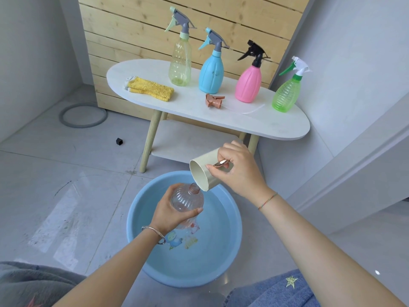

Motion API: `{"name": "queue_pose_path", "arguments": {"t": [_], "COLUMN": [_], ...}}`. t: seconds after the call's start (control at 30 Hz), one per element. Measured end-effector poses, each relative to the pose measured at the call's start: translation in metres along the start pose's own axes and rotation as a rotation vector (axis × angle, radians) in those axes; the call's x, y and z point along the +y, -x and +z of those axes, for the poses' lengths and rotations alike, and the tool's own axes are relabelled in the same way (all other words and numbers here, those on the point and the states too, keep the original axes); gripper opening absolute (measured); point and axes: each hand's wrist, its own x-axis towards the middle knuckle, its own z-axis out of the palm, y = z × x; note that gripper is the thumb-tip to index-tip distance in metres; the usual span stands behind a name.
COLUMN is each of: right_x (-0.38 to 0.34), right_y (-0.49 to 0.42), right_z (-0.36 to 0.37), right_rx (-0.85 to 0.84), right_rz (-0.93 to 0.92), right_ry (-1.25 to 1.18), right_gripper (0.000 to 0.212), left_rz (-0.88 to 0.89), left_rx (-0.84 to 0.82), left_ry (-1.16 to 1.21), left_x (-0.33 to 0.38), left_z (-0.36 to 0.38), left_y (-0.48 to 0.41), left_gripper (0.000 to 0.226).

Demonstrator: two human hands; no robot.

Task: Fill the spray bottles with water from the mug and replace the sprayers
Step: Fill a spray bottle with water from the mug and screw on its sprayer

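Mug [204, 171], gripped in the right hand [238, 171], tipped left over the neck of the clear bottle [187, 199], which the left hand [170, 214] clasped over the basin [223, 258].

Home corner, tiled floor [66, 173], wash basin [221, 262]

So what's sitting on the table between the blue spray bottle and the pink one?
In the head view, a loose rose-gold sprayer lies on the white table, in front of the gap between the blue bottle and the pink bottle.
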Motion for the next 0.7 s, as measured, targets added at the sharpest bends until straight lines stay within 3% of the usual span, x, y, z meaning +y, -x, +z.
{"name": "queue_pose_path", "arguments": {"t": [0.1,0.33,0.47,0.7], "right_x": [0.007,0.046,0.074,0.091], "right_y": [0.001,0.015,0.046,0.098], "right_z": [0.0,0.018,0.048,0.094], "right_rx": [0.067,0.211,0.116,-0.303], "right_rz": [0.125,0.685,0.859,0.84], "right_ry": [-0.108,-0.445,-0.362,-0.029], "right_gripper": [0.043,0.044,0.046,0.048], "left_rz": [-0.008,-0.041,-0.044,-0.027], "left_rx": [-0.001,0.078,0.128,0.171], "left_ry": [0.024,0.073,0.08,0.068], "left_x": [0.0,0.005,0.002,-0.004], "left_z": [-0.001,-0.008,-0.014,-0.022], "left_y": [0.001,-0.004,-0.011,-0.016], "left_gripper": [0.077,0.076,0.081,0.073]}}
